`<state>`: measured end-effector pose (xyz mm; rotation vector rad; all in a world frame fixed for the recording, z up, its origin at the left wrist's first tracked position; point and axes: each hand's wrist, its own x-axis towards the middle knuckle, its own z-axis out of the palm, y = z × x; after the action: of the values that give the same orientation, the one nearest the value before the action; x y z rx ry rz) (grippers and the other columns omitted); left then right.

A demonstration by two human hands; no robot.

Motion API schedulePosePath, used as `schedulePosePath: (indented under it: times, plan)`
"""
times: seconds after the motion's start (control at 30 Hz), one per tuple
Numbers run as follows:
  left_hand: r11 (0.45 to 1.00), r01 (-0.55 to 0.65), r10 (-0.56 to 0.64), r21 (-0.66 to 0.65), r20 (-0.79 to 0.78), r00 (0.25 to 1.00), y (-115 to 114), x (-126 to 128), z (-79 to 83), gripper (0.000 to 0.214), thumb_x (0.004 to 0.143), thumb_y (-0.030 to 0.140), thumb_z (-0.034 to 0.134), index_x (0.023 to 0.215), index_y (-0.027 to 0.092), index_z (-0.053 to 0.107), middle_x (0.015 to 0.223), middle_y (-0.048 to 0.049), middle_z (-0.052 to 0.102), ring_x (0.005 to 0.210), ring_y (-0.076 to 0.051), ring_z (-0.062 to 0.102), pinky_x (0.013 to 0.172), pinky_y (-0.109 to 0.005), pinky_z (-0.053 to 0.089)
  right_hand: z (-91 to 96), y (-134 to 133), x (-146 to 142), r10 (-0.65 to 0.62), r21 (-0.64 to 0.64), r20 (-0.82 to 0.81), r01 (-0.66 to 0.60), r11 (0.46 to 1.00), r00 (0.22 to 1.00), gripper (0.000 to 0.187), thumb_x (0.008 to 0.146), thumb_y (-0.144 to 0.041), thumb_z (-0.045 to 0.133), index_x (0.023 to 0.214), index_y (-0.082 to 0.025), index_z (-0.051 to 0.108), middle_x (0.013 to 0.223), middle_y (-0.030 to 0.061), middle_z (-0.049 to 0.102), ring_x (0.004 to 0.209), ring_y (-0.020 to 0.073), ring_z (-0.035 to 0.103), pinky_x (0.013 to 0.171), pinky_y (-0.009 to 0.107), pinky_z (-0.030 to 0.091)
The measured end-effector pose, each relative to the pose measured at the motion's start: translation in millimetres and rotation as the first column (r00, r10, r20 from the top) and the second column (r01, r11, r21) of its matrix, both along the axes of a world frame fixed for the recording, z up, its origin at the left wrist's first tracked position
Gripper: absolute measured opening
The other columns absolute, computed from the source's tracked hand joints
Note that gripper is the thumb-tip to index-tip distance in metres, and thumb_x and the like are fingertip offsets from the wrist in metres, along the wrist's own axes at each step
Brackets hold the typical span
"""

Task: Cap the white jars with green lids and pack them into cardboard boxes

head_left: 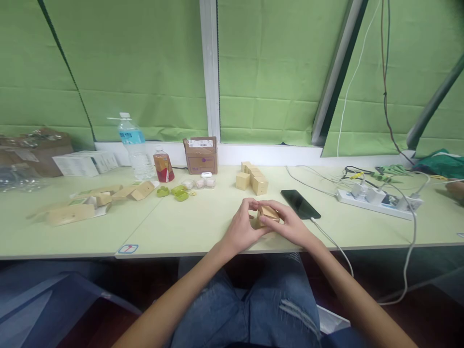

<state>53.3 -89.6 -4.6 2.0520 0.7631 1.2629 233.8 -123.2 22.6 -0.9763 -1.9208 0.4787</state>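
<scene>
Near the table's front edge, a small tan cardboard box (268,212) is between my two hands. My left hand (243,227) curls round its left side, fingertips at the top. My right hand (286,221) closes on it from the right, with fingers over its upper face. The fingers cover much of the box. Beyond my hands stands a group of similar small tan boxes (260,184), set close together. To the right of my right hand lies a black phone (300,204) with a white cable plugged in.
Flattened tan cartons (70,213) lie on the left. Green plastic pieces (180,193), a water bottle (135,150), a red drink bottle (163,165) and a brown carton (201,157) stand toward the back. A white power strip (375,204) with plugs and cables is on the right.
</scene>
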Motion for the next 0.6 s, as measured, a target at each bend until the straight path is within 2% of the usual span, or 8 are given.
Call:
schedulePosePath:
  times: [0.1,0.23,0.4,0.6]
  plan:
    - [0.989,0.101,-0.096,-0.103,0.058,0.994,2.8,0.6,-2.2,0.074,0.073,0.034,0.086,0.128,0.025,0.037,0.126,-0.0115,0.056,0.119,-0.025,0.061,0.095,-0.04,0.054,1.2,1.1,9.6,0.039,-0.016,0.01,-0.038,0.999,0.999,0.038,0.094,-0.041,0.065,0.13,-0.027,0.066,0.133,0.0077,0.068,0.124,0.0285,0.063,0.109,0.045,0.048]
    - [0.953,0.217,-0.209,-0.213,0.061,0.976,4.2,-0.7,-1.3,0.074,0.079,0.03,0.083,0.134,0.026,0.033,0.126,-0.0125,0.06,0.104,-0.023,0.07,0.092,-0.04,0.055,3.8,0.1,9.7,0.105,0.039,0.037,-0.107,0.994,0.994,0.03,0.096,-0.038,0.064,0.123,-0.028,0.07,0.129,0.0072,0.069,0.123,0.0275,0.063,0.11,0.044,0.047]
    - [0.963,0.184,-0.186,-0.196,0.012,0.983,2.9,-2.8,1.9,0.076,0.077,0.031,0.084,0.135,0.025,0.037,0.13,-0.0145,0.062,0.107,-0.025,0.069,0.092,-0.04,0.054,0.6,2.5,7.3,0.089,0.062,0.029,-0.091,0.994,0.996,0.028,0.101,-0.037,0.055,0.12,-0.029,0.075,0.126,0.0073,0.07,0.123,0.0261,0.062,0.109,0.043,0.048]
    - [0.953,0.238,-0.234,-0.188,0.045,0.971,2.1,-1.3,1.6,0.069,0.081,0.033,0.081,0.135,0.023,0.038,0.119,-0.0117,0.07,0.103,-0.023,0.071,0.091,-0.037,0.054,-6.6,6.2,7.1,0.089,0.054,0.063,-0.092,0.994,0.994,0.03,0.101,-0.038,0.058,0.125,-0.031,0.074,0.133,0.0077,0.067,0.127,0.0275,0.06,0.11,0.046,0.047]
